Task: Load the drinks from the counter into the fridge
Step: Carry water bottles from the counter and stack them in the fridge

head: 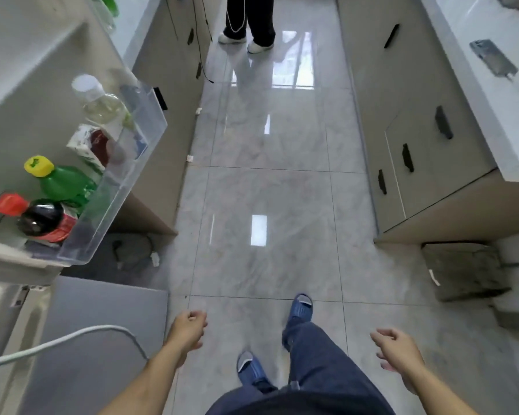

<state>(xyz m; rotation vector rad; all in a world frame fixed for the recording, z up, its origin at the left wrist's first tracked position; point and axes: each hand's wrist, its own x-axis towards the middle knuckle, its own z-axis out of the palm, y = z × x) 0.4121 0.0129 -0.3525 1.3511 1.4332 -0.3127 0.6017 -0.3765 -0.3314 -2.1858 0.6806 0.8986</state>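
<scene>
While both hands hang low over the grey tiled floor (270, 205), four drinks stand in the clear door shelf (126, 187) of the open fridge at the left; one dark cola bottle (44, 220) with a red cap, one green bottle (65, 184) with a yellow cap, one carton (89, 145), and one pale clear bottle (102, 106) with a white cap; all four stand upright in a single row, caps toward the camera; the left hand (189, 329) is loosely curled and holds nothing; the right hand (397, 350) is likewise relaxed and empty; the shelf sits well apart from both, up and to the left; one phone (493, 58) lies on the right-hand counter (498, 115); a second person's two legs (250, 19) stand at the far end.
</scene>
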